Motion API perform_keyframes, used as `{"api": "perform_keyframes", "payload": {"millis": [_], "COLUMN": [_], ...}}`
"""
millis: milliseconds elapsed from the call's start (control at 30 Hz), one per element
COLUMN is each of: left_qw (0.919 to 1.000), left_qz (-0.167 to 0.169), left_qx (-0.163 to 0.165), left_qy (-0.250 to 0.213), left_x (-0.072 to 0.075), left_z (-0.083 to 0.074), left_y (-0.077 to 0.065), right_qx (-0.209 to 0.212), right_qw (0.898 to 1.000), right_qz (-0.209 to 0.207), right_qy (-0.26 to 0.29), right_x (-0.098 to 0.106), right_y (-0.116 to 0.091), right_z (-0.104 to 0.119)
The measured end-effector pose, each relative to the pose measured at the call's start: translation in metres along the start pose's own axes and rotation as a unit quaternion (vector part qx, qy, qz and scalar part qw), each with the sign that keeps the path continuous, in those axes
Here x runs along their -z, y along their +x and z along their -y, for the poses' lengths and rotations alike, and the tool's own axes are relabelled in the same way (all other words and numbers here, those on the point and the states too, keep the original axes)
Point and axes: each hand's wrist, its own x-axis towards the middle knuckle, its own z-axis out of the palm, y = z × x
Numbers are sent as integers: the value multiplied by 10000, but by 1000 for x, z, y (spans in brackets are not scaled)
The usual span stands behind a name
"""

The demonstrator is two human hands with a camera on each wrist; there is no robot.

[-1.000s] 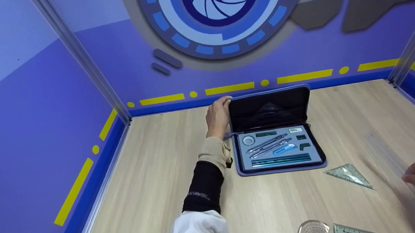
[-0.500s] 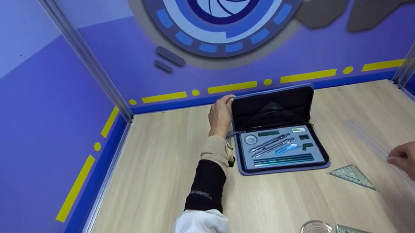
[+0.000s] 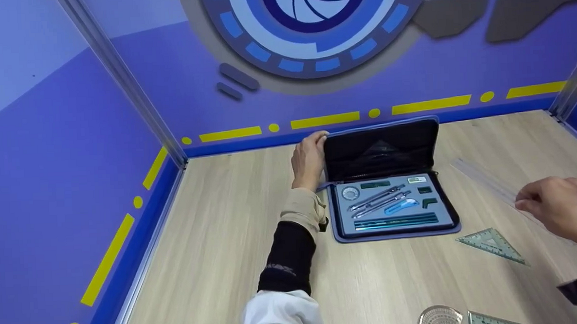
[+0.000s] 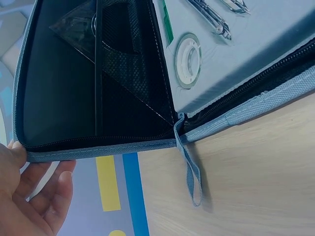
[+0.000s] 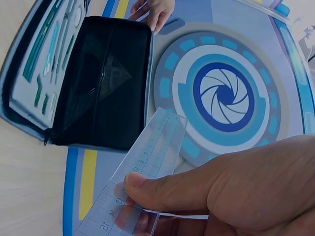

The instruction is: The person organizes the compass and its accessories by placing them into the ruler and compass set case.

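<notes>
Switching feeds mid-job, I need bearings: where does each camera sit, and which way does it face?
Head: on the head, looking forward and down at the open case; left hand, left arm and right hand show.
Left wrist: on that wrist, looking at the case's lid and strap; the left hand shows at lower left.
Right wrist: on that wrist, looking along the ruler toward the wall; the right hand shows large.
Both wrist views share the case and left hand.
</notes>
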Motion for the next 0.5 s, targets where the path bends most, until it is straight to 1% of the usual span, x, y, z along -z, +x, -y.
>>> {"api": "perform_keyframes", "payload": {"millis": [167, 367, 500], "left_qw": [9999, 10000, 10000], "left_qz": [-45, -34, 11], "left_qx": [-44, -59, 4], "left_qy": [80, 1, 7], "left_x": [0, 0, 1], "left_z": [0, -1, -1], "left_y": [1, 1, 0], "right_qx": [263, 246, 437], "right_qw": [9996, 9994, 9986], "right_qz": [46, 167, 129], "right_qy": [-84, -157, -279], "right_x": [5, 11, 16], "right_y": [7, 15, 22], "right_z": [6, 18, 27]}}
